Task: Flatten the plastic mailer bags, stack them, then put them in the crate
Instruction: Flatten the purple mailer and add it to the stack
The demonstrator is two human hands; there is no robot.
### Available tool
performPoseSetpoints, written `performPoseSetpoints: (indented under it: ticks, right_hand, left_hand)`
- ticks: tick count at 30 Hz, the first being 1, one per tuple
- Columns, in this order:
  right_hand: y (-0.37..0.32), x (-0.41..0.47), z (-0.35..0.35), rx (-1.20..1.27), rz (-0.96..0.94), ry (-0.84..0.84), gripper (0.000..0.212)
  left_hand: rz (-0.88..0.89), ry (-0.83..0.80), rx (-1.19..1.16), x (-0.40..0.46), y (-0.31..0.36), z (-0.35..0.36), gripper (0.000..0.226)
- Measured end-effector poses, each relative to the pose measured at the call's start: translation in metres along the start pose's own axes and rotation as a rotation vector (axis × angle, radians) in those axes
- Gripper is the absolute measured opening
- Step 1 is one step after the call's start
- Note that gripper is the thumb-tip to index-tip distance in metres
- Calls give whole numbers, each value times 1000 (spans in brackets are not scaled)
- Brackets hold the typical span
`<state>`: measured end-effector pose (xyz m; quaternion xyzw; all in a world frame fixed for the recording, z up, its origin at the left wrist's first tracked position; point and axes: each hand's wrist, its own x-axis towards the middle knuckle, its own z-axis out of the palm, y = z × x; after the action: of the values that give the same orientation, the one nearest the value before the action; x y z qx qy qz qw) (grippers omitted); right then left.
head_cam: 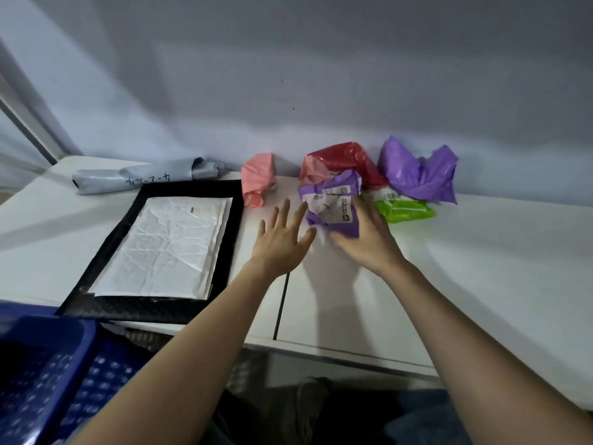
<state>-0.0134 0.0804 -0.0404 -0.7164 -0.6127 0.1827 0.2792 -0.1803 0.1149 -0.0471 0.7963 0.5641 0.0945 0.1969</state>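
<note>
Here, right hand gripping crumpled purple mailer (label up), left hand spread beside

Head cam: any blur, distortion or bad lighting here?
Head view: dim, bluish light; wide-angle bend along the table edge; slight motion blur on the right hand gripping the purple mailer; left hand fairly sharp; blue crate soft and dark.

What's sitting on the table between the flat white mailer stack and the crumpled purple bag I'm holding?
In the head view, a crumpled pink plastic bag and the open left hand.
</note>
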Motion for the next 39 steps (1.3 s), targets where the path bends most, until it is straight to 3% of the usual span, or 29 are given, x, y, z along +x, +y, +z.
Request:
performPoseSetpoints:
  ticks: [4, 7, 12, 16, 18, 24, 29, 32, 37, 39]
  right_hand:
    - [13, 4, 6, 153, 93, -25, 86]
    - [15, 8, 10, 272, 117, -42, 82]
    - [7, 12, 14, 452, 157, -60, 61]
    - [-1, 11, 12, 510, 230, -87, 51]
    - [-1, 11, 12, 573, 262, -100, 44]
    - [-7, 14, 7, 573, 322, -38, 20]
    - [-15, 14, 1, 516, 324, 111, 10]
    - [-23, 12, -3, 535, 312, 183, 12]
    - [-36, 11, -4, 772, 530, -76, 53]
    - [-34, 13, -4, 803, 521, -89, 59]
  left_hand:
    - [-3, -85, -167, 15, 4, 18, 64]
    - [24, -139, -435, 19, 19, 23, 63]
    - [-56, -154, -739, 19, 40, 27, 56]
    - [-139, -105, -816, 21, 39, 26, 61]
    - [-134, -61, -819, 22, 36, 25, 65]
    - [-260, 307, -861, 18, 23, 8, 31]
    - [-260, 418, -834, 14, 8, -9, 15]
    - [-209, 421, -857, 9, 3, -25, 12]
    - [-76, 340, -895, -2, -3, -48, 25]
    - [-19, 287, -934, -6, -3, -54, 29]
